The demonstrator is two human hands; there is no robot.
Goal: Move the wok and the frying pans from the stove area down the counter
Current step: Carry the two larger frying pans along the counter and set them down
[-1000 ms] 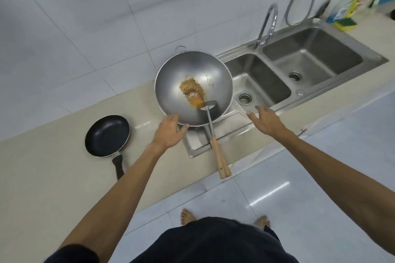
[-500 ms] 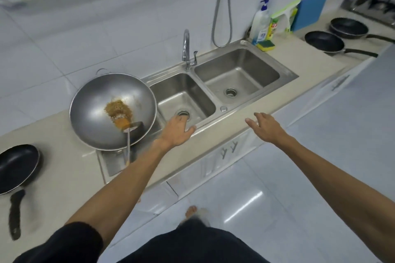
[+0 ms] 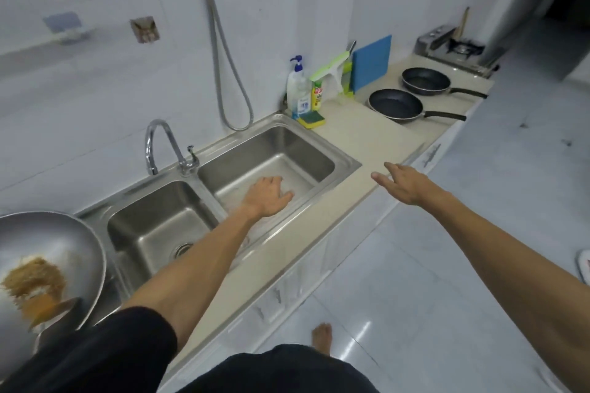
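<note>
A steel wok (image 3: 60,252) with brown food and a spatula in it rests at the far left, beside the sink. Two black frying pans stand at the far right of the counter near the gas stove (image 3: 453,48): the nearer pan (image 3: 396,104) and the farther pan (image 3: 426,81), both handles pointing right. My left hand (image 3: 266,196) hovers open over the right sink basin, holding nothing. My right hand (image 3: 405,183) is open above the counter's front edge, right of the sink, well short of the pans.
A double steel sink (image 3: 346,164) with a tap (image 3: 159,143) fills the middle. A soap bottle (image 3: 298,89), sponge (image 3: 311,120), squeegee and blue cutting board (image 3: 372,62) stand at the wall. Bare beige counter (image 3: 367,137) lies between sink and pans. White tiled floor is on the right.
My left hand has let go of the wok and both hands have travelled right along the counter. The view swung right; the pan left of the wok left the frame.
</note>
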